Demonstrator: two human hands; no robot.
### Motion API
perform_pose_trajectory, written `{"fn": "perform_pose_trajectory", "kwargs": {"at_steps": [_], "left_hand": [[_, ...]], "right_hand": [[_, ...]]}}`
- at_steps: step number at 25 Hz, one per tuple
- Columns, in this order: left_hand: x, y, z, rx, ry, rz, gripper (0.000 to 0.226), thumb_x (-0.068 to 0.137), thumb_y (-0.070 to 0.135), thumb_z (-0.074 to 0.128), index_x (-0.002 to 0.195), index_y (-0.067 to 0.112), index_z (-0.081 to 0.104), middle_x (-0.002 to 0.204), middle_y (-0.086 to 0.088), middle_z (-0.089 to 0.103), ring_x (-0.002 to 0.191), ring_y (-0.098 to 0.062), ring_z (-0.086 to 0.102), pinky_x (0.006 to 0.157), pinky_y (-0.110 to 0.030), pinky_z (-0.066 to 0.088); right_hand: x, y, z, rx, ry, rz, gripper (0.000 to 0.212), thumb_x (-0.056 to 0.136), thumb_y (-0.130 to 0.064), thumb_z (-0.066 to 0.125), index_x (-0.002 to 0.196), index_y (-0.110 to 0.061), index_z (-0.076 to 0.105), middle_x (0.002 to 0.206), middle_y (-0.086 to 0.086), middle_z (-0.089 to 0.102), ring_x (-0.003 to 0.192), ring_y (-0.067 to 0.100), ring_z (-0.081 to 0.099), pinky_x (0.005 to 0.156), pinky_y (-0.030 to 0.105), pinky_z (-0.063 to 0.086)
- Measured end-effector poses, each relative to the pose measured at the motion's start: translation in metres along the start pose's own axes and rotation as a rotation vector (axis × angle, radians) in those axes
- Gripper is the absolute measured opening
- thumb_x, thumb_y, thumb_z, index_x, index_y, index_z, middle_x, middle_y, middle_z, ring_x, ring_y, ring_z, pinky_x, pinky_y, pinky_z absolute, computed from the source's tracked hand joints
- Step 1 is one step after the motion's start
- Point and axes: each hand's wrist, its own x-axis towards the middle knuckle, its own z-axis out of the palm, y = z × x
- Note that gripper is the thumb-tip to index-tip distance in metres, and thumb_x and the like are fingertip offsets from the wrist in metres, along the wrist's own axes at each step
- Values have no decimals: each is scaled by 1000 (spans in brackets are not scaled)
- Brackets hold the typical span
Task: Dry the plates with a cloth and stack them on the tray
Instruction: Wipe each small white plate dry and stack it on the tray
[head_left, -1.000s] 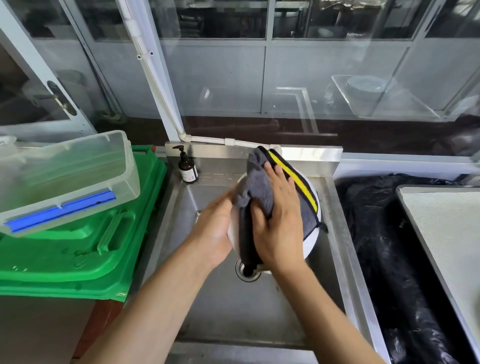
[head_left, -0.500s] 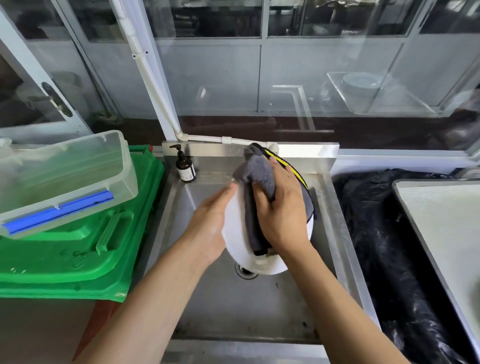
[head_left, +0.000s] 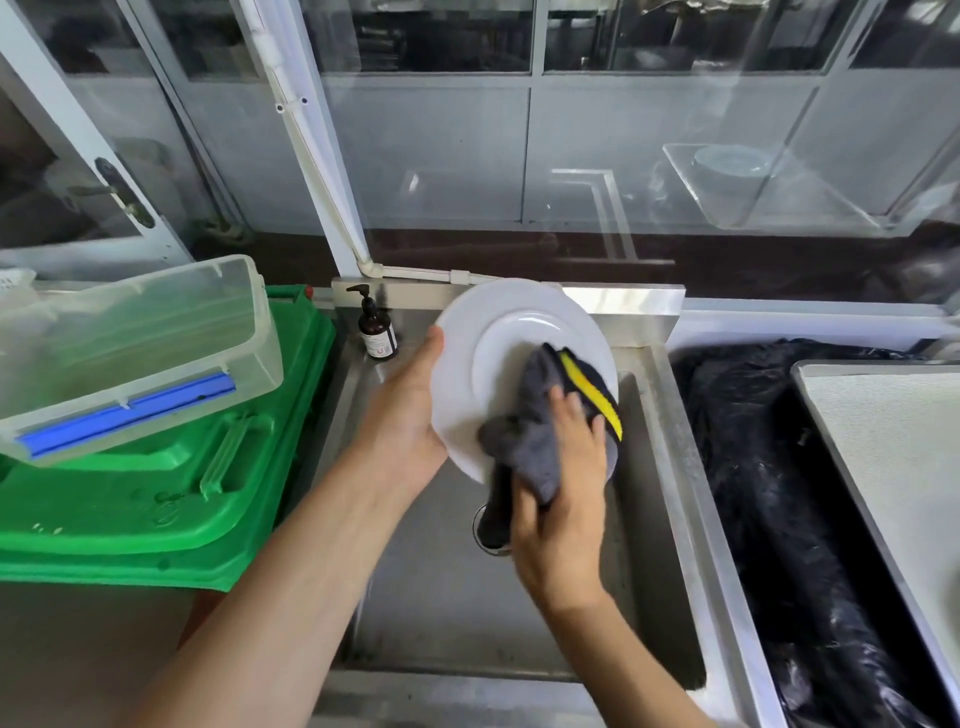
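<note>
My left hand (head_left: 410, 415) holds the white plate (head_left: 498, 353) by its left edge, thumb curled over the rim, keeping it tilted on edge above the steel sink (head_left: 670, 467). My right hand (head_left: 563, 499) grips the gray cloth (head_left: 535, 441), which has a yellow-and-black band, and presses it against the lower right part of the plate's face. A brown pump bottle (head_left: 376, 330) stands at the sink's back left corner, beside a green crate (head_left: 156, 499) bearing a clear plastic bin (head_left: 140, 338).

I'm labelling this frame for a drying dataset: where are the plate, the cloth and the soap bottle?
plate (head_left: 498, 332): head view, bare white upper face.
cloth (head_left: 535, 441): head view, grey middle fold.
soap bottle (head_left: 376, 332): head view, dark body above the label.
</note>
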Motion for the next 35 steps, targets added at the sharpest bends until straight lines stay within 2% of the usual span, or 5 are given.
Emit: {"fn": "perform_pose_trajectory", "kwargs": {"at_steps": [5, 11, 21, 26, 35], "left_hand": [[-9, -7, -2, -126, -104, -124, 51, 89, 42, 63, 123, 4, 67, 119, -18, 72, 104, -28, 73, 84, -37, 60], [-10, -20, 7, -20, -67, -77, 43, 100, 36, 54, 131, 7, 64, 124, -14, 71, 117, -26, 66, 108, -42, 47], [-11, -28, 6, 77, -34, 92, 22, 102, 18, 52, 107, 10, 72, 103, -8, 77, 99, -21, 72, 96, -36, 53], [-10, -14, 5, 100, -51, 64, 42, 99, 36, 56, 133, 12, 62, 127, -11, 70, 120, -30, 65, 107, -49, 48], [11, 3, 5, 55, 32, 186, 41, 100, 42, 55, 131, 17, 63, 121, -4, 73, 114, -26, 69, 97, -45, 55]], "right_hand": [[30, -18, 11, -145, -80, -173, 52, 103, -32, 50, 147, -5, 52, 156, 6, 47, 150, 19, 37, 125, 41, 26], [62, -24, 4, 19, -49, 226, 59, 96, -31, 44, 152, -11, 46, 161, 2, 41, 152, 13, 29, 127, 42, 20], [95, -18, -8, -54, -179, -93, 51, 90, -28, 52, 134, -5, 64, 142, 8, 62, 140, 25, 49, 123, 42, 28], [103, 28, -29, 62, 56, 322, 27, 95, -36, 53, 111, -18, 65, 99, -10, 70, 100, 16, 64, 83, 17, 46], [-5, 17, -3, 360, 29, 455, 62, 103, -24, 51, 160, -33, 30, 163, -18, 35, 151, 3, 30, 122, 28, 26]]}}
